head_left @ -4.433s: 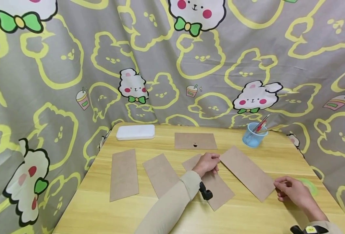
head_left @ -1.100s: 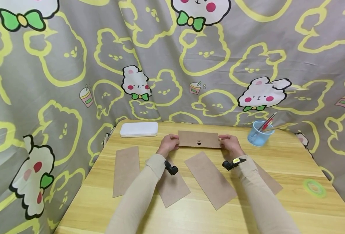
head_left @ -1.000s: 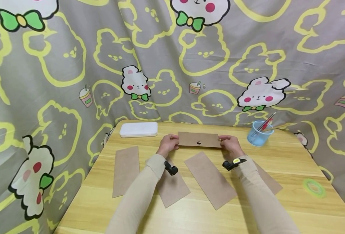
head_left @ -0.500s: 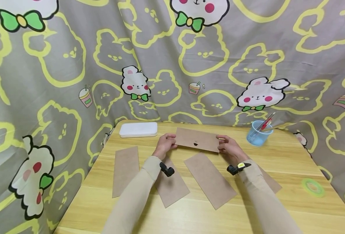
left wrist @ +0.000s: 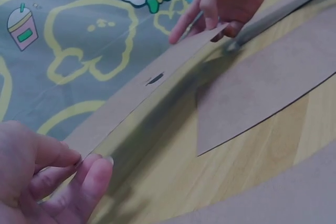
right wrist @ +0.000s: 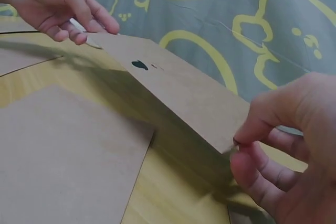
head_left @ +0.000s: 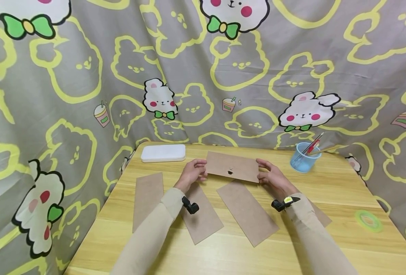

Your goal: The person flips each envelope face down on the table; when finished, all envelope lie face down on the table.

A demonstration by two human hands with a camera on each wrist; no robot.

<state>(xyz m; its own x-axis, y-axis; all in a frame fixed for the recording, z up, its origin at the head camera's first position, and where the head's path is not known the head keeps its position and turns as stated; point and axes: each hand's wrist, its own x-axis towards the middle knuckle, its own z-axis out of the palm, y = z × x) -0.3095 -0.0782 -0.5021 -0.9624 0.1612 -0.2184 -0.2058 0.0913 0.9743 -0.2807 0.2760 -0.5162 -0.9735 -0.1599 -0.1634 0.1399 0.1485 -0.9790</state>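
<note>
Both of my hands hold a thin brown rectangular board (head_left: 237,162) with a small dark mark near its front edge. My left hand (head_left: 191,174) pinches its left end between thumb and fingers; my right hand (head_left: 274,177) pinches the right end. In the left wrist view the board (left wrist: 131,90) is raised over the table, with its shadow beneath. From the right wrist view, thumb and fingertips meet at the board's corner (right wrist: 223,142). Plain brown boards lie closer to me: one at left (head_left: 148,193), two mid-table (head_left: 206,217) and one partly under my right forearm (head_left: 321,214).
A white case (head_left: 163,152) lies at the back left of the wooden table (head_left: 230,256). At the back right stands a blue cup (head_left: 302,162) holding brushes and pens. A green-yellow tape roll (head_left: 368,220) lies at right. A patterned curtain (head_left: 189,57) hangs behind.
My hands have left the right-hand plain board and taken the marked board by its ends. It has come up off the table, tilted, and shifted slightly towards me.
</note>
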